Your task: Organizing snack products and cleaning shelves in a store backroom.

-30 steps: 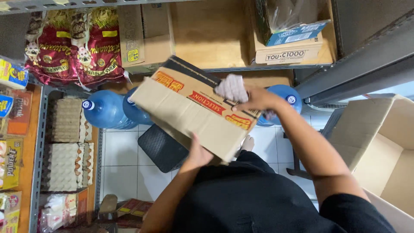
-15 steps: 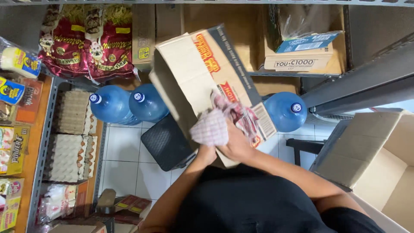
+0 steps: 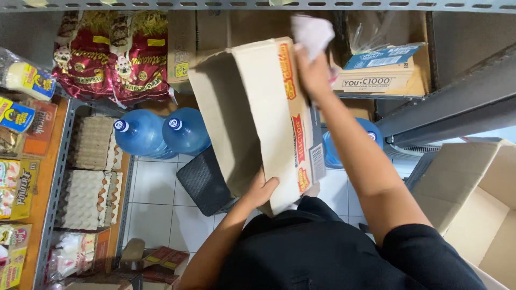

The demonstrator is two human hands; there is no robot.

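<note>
**Cardboard box held up, cloth at its top edge**

Head view, left to right: egg trays (image 3: 88, 177) sit on the left shelf, with two blue water jugs (image 3: 161, 134) on the tiled floor beside them. The left hand (image 3: 263, 189) grips the lower edge of a tan cardboard box (image 3: 247, 113), which is held up in front of the body and tilted on end. The right hand (image 3: 312, 72) clenches a pale cloth (image 3: 312, 31) against the box's upper edge. An open empty carton (image 3: 473, 198) stands at far right.
</note>
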